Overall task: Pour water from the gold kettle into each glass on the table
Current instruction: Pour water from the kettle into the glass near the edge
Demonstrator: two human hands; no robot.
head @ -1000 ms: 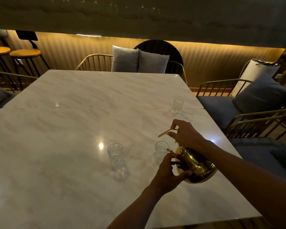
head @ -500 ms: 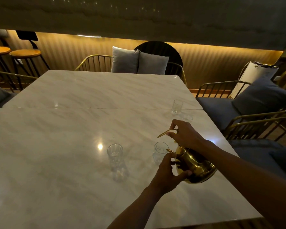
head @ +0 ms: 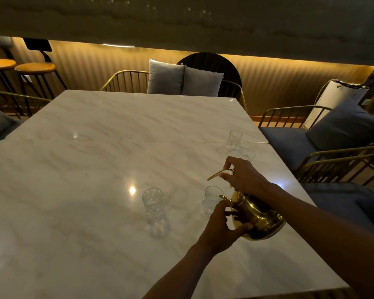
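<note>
The gold kettle (head: 258, 216) is tilted to the left above the white marble table (head: 95, 169). My right hand (head: 244, 178) grips its thin gold handle from above, while my left hand (head: 221, 225) steadies its body. The kettle's mouth touches or hangs just over the rim of a clear glass (head: 211, 198) right beside it. A second clear glass (head: 152, 200) stands further left. A third glass (head: 234, 139) is further back near the right edge. No water stream is visible.
Gold wire chairs with dark blue cushions (head: 341, 126) line the right side. Grey pillows (head: 184, 79) sit on the chair behind the table. Wooden stools (head: 35, 67) stand at the back left. A seam (head: 138, 140) crosses the tabletop.
</note>
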